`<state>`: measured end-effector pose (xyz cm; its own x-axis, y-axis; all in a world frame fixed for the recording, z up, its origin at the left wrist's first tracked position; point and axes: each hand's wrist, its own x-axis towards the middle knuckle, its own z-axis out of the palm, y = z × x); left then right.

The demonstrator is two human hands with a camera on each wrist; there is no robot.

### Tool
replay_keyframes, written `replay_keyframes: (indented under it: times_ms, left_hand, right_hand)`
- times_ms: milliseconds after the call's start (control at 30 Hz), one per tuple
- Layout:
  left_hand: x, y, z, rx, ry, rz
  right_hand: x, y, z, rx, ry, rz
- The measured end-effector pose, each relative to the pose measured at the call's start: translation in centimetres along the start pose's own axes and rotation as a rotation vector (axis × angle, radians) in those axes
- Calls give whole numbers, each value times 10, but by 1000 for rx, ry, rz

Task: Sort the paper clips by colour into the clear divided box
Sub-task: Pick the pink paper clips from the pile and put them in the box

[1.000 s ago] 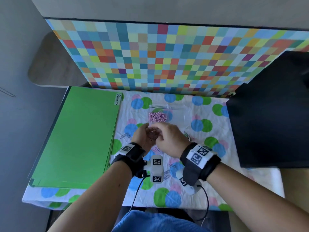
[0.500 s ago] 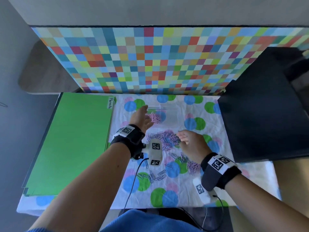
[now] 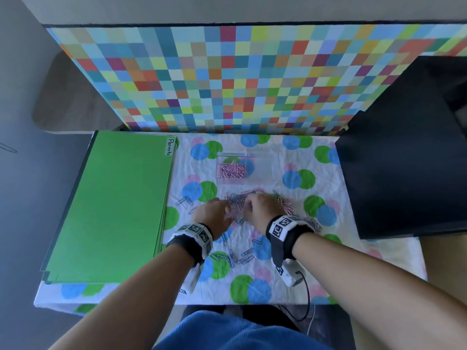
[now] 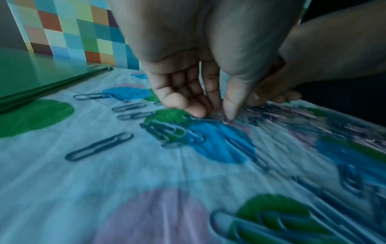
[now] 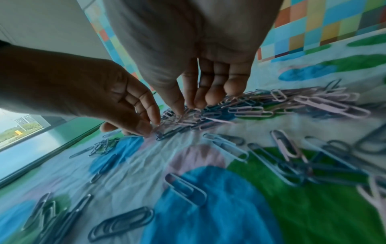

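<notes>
— On the folder's (image 3: 111, 205) far right corner, a white tab (image 3: 170, 146) reads "Permits"; no other writing can be read, and the wristbands carry only black-and-white square codes.

— Where are the clips?

— Pink clips (image 3: 230, 170) lie in the left compartment of the clear box (image 3: 262, 170), far of centre on the dotted cloth (image 3: 290, 279). A mixed pile (image 3: 240, 198) of pink and blue ones sits just near the box, with blue strays (image 3: 237, 257) scattered nearer still.

— And the hands?

— Both are down at the pile, close together. The left hand (image 3: 213, 214) has thumb and fingertips drawn together on a clip at the pile's edge. The right hand (image 3: 261, 208) has its thumb and fingers (image 5: 208, 97) curled onto the pile, but I cannot tell which clip it pinches.

— Anything hard to see?

— The box walls nearly vanish against the cloth, the left wrist view is blurred, and a dark panel (image 3: 409, 152) runs off the right edge.
</notes>
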<state>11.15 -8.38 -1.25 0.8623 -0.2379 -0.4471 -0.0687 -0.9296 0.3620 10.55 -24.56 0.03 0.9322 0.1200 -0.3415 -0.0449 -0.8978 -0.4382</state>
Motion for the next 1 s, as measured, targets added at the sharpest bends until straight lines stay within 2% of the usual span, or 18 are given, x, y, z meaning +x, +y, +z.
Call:
replay_keyframes:
  times_ms: [333, 533, 700, 733, 867, 933, 1000]
  left_hand:
    - [-4, -3, 10, -33, 92, 1]
    - [-1, -12, 7, -279, 135, -8]
    - [3, -4, -3, -501, 129, -105]
    - [5, -4, -4, -600, 120, -143]
    - [11, 6, -11, -1302, 82, -340]
    - [11, 17, -16, -1531, 38, -371]
    - [11, 25, -19, -1677, -30, -328]
  right_hand:
    - [9, -15, 18, -76, 56, 2]
    - [4, -8, 16, -50, 36, -34]
    - [-1, 1, 9, 72, 46, 4]
    - [-2, 2, 6, 125, 55, 23]
    - [-1, -5, -7, 377, 83, 75]
    - [2, -15, -14, 443, 40, 34]
    - [6, -21, -19, 521, 3, -6]
